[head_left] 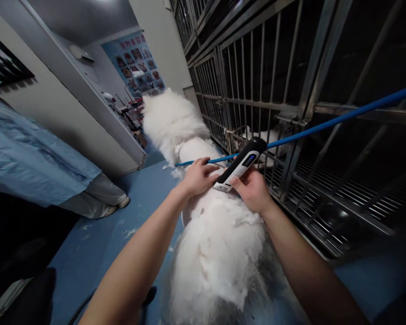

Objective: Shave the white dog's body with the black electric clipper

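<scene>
A white fluffy dog (209, 243) stands in front of me, its head turned away at the top. My right hand (252, 189) grips a black and white electric clipper (240, 164), whose blade end rests on the dog's back. Beside it, my left hand (198, 176) lies on the shaved patch of the back, fingers resting on the fur and holding nothing. A blue leash (325, 124) runs from the upper right, past the clipper, to the dog's neck.
Metal cage doors (257, 90) line the right side, close to my right arm. A person in a blue gown (34, 158) stands at the left. Tufts of cut fur lie on the blue floor (98, 239). A poster (135, 58) hangs on the far wall.
</scene>
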{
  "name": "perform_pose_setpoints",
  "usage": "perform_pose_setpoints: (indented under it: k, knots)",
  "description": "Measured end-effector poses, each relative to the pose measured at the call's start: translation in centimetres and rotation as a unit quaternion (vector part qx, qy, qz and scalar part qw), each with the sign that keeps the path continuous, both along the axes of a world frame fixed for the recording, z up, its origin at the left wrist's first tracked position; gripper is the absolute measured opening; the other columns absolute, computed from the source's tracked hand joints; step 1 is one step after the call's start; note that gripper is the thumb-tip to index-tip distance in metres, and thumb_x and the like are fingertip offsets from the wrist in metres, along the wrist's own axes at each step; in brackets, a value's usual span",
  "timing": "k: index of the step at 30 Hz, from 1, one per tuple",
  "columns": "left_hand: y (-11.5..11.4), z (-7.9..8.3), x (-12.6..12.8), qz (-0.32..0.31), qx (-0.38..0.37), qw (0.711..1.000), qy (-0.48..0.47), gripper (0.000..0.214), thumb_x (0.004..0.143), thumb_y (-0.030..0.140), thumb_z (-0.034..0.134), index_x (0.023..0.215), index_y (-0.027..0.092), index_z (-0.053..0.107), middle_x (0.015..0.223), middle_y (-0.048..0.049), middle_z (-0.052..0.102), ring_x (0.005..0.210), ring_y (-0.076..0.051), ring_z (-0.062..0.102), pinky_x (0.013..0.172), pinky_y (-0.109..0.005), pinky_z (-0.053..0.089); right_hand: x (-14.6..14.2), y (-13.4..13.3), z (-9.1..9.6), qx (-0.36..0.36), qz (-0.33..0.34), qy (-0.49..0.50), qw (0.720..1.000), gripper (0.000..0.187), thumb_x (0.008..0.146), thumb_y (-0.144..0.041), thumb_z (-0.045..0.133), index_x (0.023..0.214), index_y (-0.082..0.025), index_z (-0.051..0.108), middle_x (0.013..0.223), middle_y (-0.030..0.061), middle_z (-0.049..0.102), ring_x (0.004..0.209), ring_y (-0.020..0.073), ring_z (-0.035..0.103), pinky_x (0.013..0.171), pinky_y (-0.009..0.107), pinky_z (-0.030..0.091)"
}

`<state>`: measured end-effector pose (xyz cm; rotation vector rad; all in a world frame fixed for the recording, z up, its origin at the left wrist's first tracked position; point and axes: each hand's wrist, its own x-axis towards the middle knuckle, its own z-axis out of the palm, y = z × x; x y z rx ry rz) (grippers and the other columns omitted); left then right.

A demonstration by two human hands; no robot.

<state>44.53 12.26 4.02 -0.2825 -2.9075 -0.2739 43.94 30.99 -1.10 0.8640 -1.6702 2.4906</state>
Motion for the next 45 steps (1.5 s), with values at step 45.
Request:
perform_pose_setpoints:
  k: [45]
  knots:
    - [2.9, 0.4, 0.9, 0.077, -0.034, 0.993, 0.077, 0.027, 0.091, 0.040, 0.055, 0.094, 0.025, 0.077, 0.117, -0.0049, 0.069, 0.111, -0.025, 0.059, 0.092, -0.035, 0.049, 2.4, 0.4, 0.6, 0.116, 0.080, 0.064, 0.988, 0.042, 0.075, -0.048, 0.076, 0.104, -0.021, 0.061, 0.100, 0.0069, 0.074, 0.092, 0.0242, 0.071, 0.085, 0.039, 0.058]
